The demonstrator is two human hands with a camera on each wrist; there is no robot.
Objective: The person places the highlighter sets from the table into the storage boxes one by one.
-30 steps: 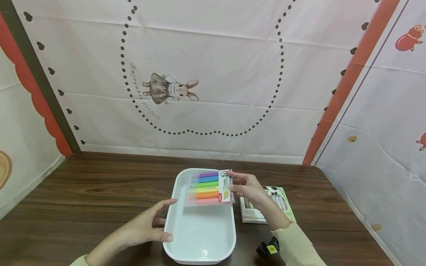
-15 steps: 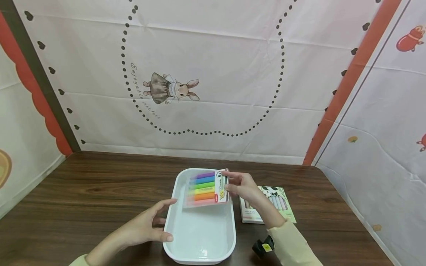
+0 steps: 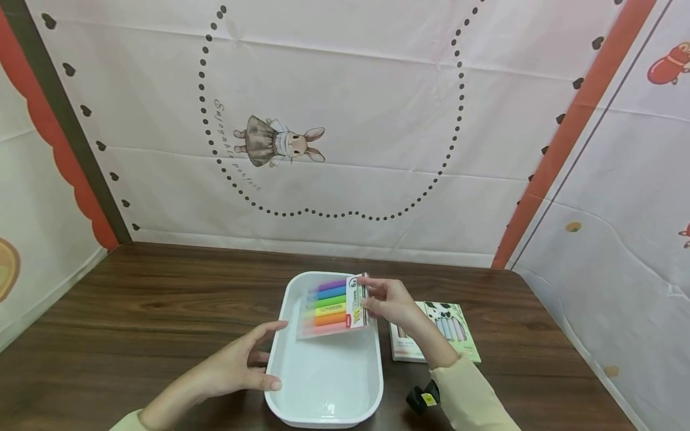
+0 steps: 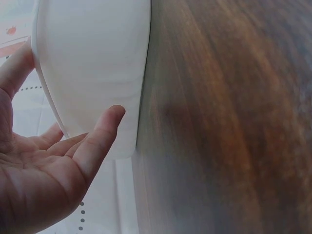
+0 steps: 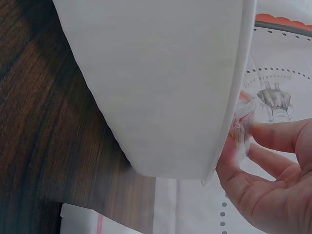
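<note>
Over the white tub [image 3: 326,377], the right hand [image 3: 396,306] pinched one end of the marker pack [image 3: 330,308]; the spread left hand [image 3: 234,366] touched the tub's rim (presumably steadying it).

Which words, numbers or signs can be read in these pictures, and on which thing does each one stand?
"Enjoyable perfect": on the white backdrop, beside the printed rabbit.
Marker pack: "6" or "9", unclear which; other print too small.
Box: print too small to read.
Yellow tag on the black device: mark too blurred to read.
</note>
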